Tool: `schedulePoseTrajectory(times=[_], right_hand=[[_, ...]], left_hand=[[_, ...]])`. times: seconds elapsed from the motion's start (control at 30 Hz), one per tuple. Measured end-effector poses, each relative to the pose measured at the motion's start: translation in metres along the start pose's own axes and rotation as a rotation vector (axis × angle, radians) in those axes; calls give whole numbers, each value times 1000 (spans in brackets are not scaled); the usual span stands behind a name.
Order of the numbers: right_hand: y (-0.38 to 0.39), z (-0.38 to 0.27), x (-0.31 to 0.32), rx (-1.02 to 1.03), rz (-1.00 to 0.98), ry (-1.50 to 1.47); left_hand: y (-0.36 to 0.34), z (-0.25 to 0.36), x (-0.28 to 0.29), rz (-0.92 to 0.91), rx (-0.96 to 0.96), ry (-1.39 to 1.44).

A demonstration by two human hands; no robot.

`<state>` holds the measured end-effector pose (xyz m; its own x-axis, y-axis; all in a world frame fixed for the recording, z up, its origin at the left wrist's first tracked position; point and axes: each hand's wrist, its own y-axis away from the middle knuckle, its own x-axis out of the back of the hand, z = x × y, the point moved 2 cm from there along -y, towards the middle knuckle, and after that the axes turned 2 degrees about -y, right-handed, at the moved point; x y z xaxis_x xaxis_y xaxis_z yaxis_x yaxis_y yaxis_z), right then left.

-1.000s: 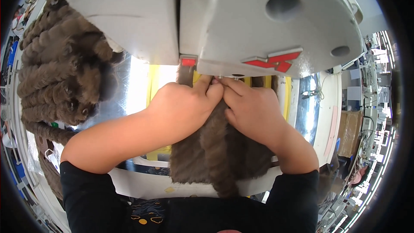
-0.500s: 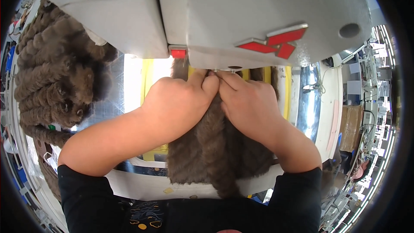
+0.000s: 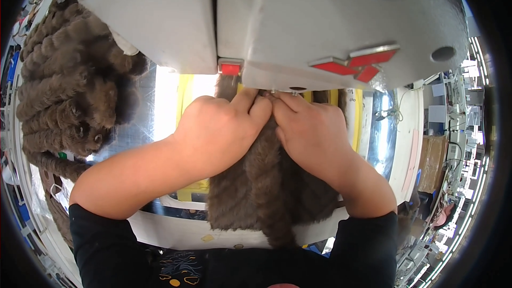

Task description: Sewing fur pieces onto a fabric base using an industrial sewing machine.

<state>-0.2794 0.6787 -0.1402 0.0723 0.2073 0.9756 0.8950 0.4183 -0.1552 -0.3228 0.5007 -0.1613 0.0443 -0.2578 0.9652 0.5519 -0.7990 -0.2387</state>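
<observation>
Brown fur fabric (image 3: 272, 192) lies across the bed under the grey head of a sewing machine (image 3: 298, 32). A raised fold of the fur runs from between my hands toward my body. My left hand (image 3: 224, 130) is closed, its thumb and forefinger pinching the fold's far end. Right beside it, my right hand (image 3: 312, 130) is closed on the same fold, the fingertips of both hands almost touching. The machine's head hides the needle area and part of the fingertips.
A heap of brown fur strips (image 3: 69, 85) stands on the table to the left. Yellow tape strips (image 3: 184, 101) mark the white machine bed. Right of it are a shiny metal strip (image 3: 381, 133) with a small wire tangle and a cardboard box (image 3: 433, 162).
The machine's head appears shifted slightly right and down as the view moves. Both hands keep their pinch on the fur, with hardly any movement.
</observation>
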Motion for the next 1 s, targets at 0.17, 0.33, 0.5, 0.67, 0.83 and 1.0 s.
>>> schedulePoseTrajectory(times=[0.17, 0.33, 0.5, 0.67, 0.83, 1.0], right_hand=[[1, -4, 3, 14, 48, 10], [3, 0, 0, 4, 10, -12], [6, 0, 2, -5, 9, 22], [6, 4, 7, -21, -23, 28], [6, 9, 9, -39, -1, -32], [8, 18, 13, -52, -19, -93]], left_hand=[[3, 3, 4, 65, 1, -5], [0, 3, 0, 66, 20, 23], [1, 3, 2, 36, -3, 34], [-3, 2, 0, 83, -46, 44], [-7, 4, 0, 90, -51, 30], [-2, 9, 5, 167, -99, -6]])
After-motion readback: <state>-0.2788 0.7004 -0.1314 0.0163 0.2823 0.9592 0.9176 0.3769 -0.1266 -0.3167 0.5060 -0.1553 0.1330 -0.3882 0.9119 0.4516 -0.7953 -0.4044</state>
